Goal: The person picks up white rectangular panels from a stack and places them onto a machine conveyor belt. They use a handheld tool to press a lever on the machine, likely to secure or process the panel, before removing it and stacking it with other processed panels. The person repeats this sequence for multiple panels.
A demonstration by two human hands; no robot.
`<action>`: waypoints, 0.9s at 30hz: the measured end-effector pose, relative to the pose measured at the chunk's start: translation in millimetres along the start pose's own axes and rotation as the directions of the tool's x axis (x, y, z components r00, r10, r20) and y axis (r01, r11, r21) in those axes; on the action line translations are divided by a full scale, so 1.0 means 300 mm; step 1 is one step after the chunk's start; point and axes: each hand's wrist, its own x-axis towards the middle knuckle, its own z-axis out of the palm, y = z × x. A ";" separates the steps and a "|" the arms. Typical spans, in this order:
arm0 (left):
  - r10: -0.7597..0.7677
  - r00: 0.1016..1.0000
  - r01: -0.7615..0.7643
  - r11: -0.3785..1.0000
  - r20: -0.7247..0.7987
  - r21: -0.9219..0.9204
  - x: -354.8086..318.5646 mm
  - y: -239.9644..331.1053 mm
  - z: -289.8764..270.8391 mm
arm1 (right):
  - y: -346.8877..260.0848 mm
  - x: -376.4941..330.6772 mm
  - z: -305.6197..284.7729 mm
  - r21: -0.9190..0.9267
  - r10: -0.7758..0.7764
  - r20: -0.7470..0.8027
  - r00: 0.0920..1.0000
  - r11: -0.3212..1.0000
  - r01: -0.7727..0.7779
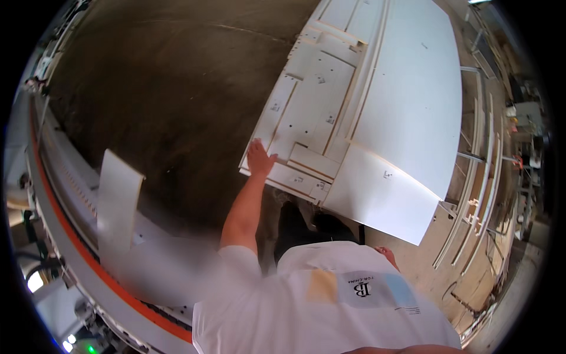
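Note:
My left hand (259, 158) reaches forward and lies on the near left corner of a stack of white panels (306, 131). Its fingers are stretched out, with the thumb apart, and nothing is gripped. Several narrow and wide board pieces with small labels and drilled holes make up this stack. Only a small part of my right hand (387, 256) shows, low beside my shirt and near a large white panel (377, 189); its fingers are mostly hidden, so what it holds cannot be made out.
On the left runs a long machine (65, 218) with an orange-red strip. A white board (118, 200) stands out from it, and a blurred pale shape covers its lower part. Metal rails (477, 189) stand right of the panels. Dark concrete floor (171, 88) lies beyond.

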 end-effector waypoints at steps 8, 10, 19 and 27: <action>-0.074 0.973 0.078 0.997 0.217 -0.008 0.258 -0.034 0.019 | -0.317 -0.186 0.300 -0.237 0.079 -0.221 0.972 0.963 -0.132; -0.060 0.969 0.054 0.998 0.240 0.034 0.295 -0.036 -0.048 | -0.387 -0.206 0.352 -0.090 0.135 -0.201 0.970 0.984 -0.156; 0.070 0.997 -0.069 0.868 -0.017 -0.492 -0.004 -0.053 -0.239 | -0.891 -0.029 0.451 -0.214 -0.321 -0.094 0.942 0.931 0.296; 0.281 0.959 -0.239 0.868 0.034 -0.436 -0.688 0.383 -0.578 | -1.327 0.035 0.825 0.324 -0.506 0.380 0.774 0.857 0.401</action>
